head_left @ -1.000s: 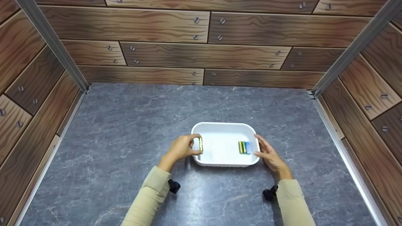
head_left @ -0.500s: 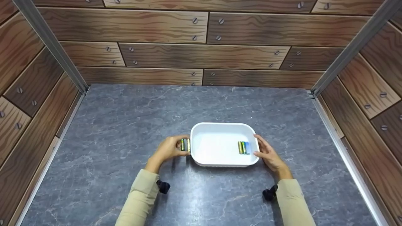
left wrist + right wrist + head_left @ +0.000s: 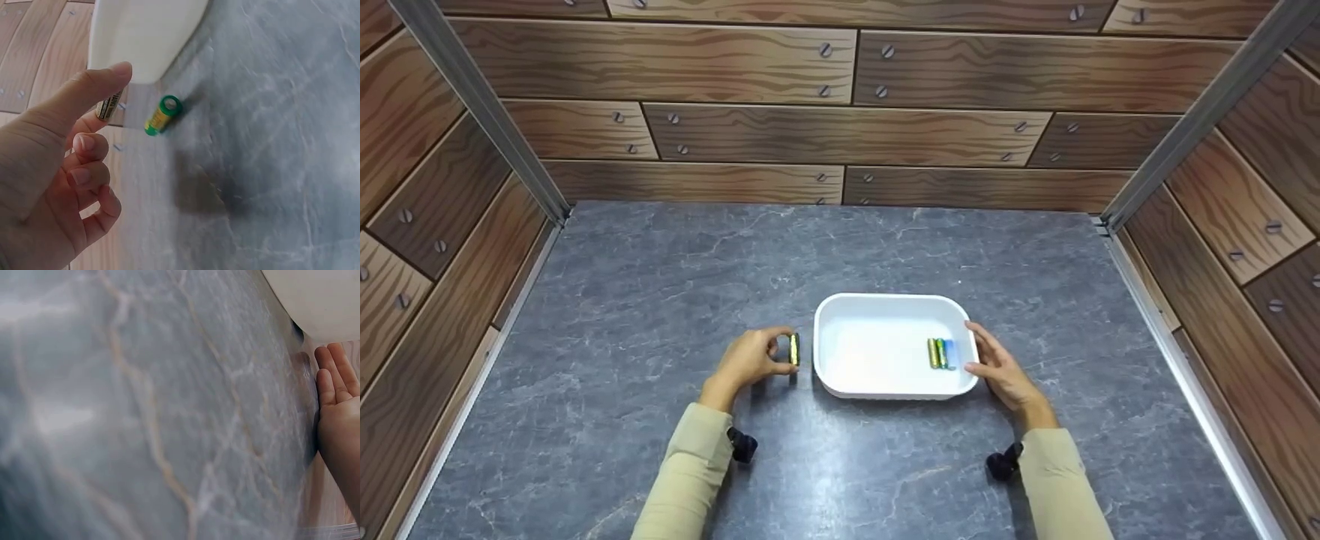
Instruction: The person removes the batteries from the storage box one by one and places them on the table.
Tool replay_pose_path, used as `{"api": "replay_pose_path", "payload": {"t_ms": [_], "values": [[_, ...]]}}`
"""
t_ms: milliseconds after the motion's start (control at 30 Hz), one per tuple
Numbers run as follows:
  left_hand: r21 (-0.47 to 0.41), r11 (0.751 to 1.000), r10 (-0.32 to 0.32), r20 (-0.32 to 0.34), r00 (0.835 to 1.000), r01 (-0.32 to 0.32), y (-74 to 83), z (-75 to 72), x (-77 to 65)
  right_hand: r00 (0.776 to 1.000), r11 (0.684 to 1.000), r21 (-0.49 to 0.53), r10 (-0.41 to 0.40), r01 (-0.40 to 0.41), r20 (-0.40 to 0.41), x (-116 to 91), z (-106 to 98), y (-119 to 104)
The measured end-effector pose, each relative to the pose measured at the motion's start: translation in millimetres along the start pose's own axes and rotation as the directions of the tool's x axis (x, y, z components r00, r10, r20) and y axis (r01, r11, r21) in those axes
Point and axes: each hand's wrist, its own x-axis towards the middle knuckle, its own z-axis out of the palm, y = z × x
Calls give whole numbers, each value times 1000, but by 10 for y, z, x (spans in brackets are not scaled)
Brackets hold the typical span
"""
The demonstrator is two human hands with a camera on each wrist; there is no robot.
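White tray (image 3: 877,322) at the near middle of the grey marbled tabletop (image 3: 645,300) has barely shifted, while the left hand (image 3: 747,355) has just left it: a second ago its cylindrical battery (image 3: 794,350) was over the tray's left rim, half a second ago it was just beside that rim, and now it is farther left, above the tabletop, near the tray but apart from it. Thumb and index finger pinch this battery by its two ends. From the left wrist, a green-and-yellow battery (image 3: 163,115) shows on the tabletop beyond those fingertips; the head view showed it half a second ago, but now the held one seems to cover it. For the work in hand, I judge that the batteries are divided between two places, with the held one outside the tray. Inside, near the right end, a gold-and-green pair (image 3: 934,353) lies side by side, unchanged, next to a blue cylinder (image 3: 950,354) too small to identify surely. The right hand (image 3: 1006,371) touches that end with fingers extended, clasping nothing, apparently steadying the tray.
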Motion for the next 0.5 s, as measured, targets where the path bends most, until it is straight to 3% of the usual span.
{"api": "replay_pose_path", "payload": {"t_ms": [133, 500], "values": [[17, 1000, -24, 2, 1000, 24, -59, 19, 21, 999, 1000, 11, -28, 27, 31, -1, -4, 0], [96, 993, -63, -16, 998, 64, -161, 54, 87, 999, 999, -12, 32, -33, -39, 3, 12, -2]]}}
